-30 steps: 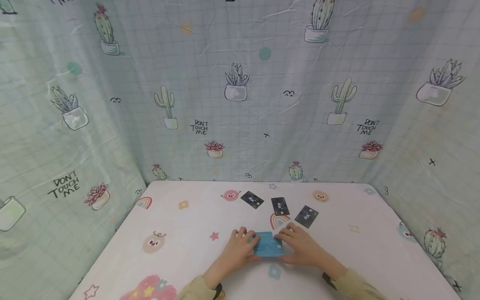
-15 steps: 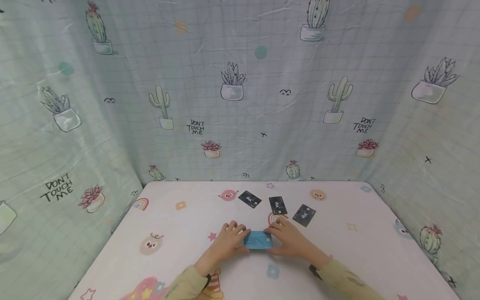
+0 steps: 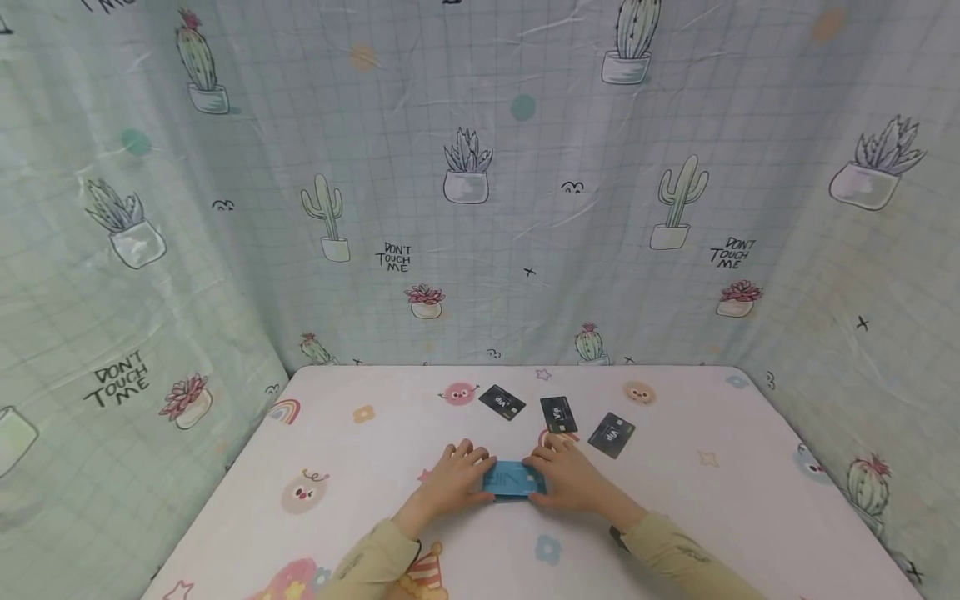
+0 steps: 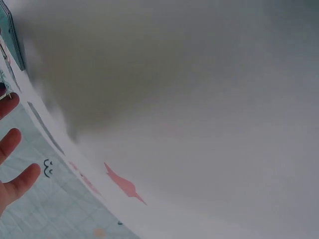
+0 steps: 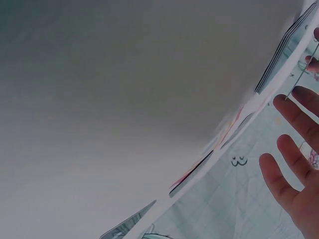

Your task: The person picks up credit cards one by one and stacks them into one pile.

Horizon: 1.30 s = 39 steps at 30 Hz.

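Note:
A blue card with faint lettering and a small chip mark is pinched at its left end by my left hand and at its right end by my right hand. Just below it shows the edge of a darker stack of cards. In the right wrist view that stack of cards rests on the table, while a thin card edge sits apart from it between my fingers. Only fingertips and a corner of the stack appear in the left wrist view.
Beyond my hands, three black VIP cards lie apart on the white patterned table: a left one, a middle one and a right one. A cactus-print cloth surrounds the table's back and sides.
Both hands have shifted left and slightly away from me with the blue card, which now shows apart from the stack beneath. The black cards stay where they were.

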Motion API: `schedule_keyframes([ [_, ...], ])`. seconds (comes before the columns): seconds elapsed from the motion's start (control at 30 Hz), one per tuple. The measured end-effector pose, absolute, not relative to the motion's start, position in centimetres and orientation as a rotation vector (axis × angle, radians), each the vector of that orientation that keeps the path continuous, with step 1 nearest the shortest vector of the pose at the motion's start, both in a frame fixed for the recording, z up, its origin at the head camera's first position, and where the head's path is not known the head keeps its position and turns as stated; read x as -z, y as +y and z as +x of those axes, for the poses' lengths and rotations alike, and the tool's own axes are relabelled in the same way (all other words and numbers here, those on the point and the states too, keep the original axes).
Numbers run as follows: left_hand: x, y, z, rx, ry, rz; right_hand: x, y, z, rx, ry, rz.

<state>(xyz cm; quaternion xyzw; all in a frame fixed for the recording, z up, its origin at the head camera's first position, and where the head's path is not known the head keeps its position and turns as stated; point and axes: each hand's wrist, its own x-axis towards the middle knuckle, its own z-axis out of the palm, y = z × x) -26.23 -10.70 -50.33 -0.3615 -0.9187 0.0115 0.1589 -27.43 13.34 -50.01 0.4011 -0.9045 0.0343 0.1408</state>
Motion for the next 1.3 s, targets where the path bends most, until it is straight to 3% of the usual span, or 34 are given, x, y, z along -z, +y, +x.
schedule_keyframes([
  [1.3, 50.27, -9.81, -26.15, -0.12, -2.649, -1.123, 50.89, 14.11, -27.83, -0.053, -2.664, 1.223],
])
